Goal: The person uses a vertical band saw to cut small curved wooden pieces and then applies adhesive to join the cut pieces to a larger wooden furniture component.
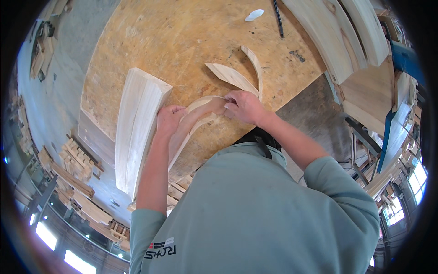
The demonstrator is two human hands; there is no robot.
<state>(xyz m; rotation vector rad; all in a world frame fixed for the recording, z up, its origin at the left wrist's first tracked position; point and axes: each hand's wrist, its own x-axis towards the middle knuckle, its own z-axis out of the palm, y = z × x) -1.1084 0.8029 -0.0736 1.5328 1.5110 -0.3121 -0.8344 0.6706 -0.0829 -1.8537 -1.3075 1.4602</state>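
Note:
A curved strip of pale wood lies on the round chipboard tabletop, and both my hands grip it. My left hand holds its nearer, lower part, right beside a thick curved wooden block that lies on the tabletop. My right hand pinches the strip's far end. Just beyond my right hand lie two more thin curved wood offcuts, touching each other at one end.
A black pen and a small white oval piece lie at the far edge of the tabletop. Curved wooden boards are stacked at the right. Piles of timber sit on the floor at the left.

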